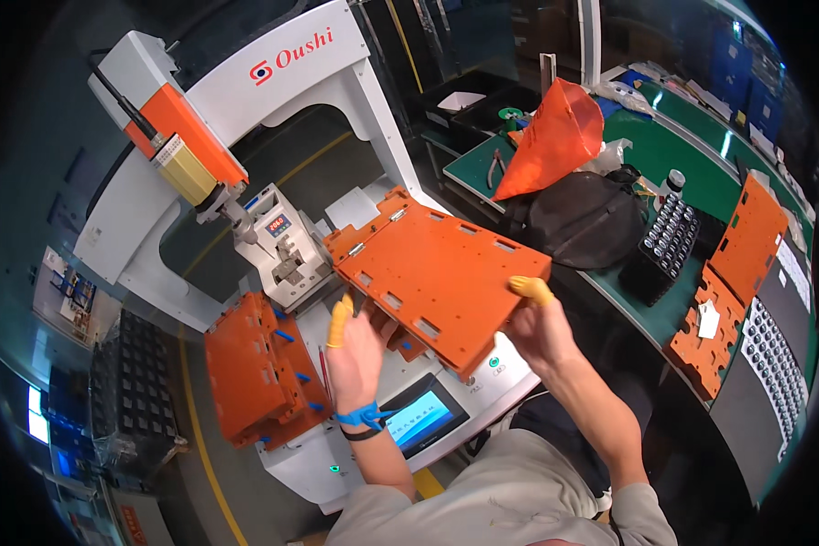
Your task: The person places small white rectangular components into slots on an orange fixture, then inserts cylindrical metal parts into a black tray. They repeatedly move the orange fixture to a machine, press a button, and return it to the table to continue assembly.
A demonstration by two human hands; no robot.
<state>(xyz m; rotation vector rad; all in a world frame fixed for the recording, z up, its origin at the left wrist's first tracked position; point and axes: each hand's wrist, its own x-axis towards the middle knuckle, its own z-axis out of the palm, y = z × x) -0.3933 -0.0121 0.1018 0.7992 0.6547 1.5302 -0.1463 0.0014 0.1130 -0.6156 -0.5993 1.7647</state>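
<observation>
An orange hinged fixture is held tilted above the white machine's front deck. My right hand grips its near right corner, with a yellow finger cot on the thumb resting on the upper face. At the near left edge, my left hand supports it from below; that thumb, also in a yellow cot, points up beside the edge, and the fingers are partly hidden under the fixture. A blue strap circles my left wrist. Metal hinges show along the fixture's left end.
A second orange fixture with blue pegs lies on the deck's left side. Behind stands the press head over a small feeder unit. A touchscreen faces me. Rightward, a green bench carries a black bag and a black tray.
</observation>
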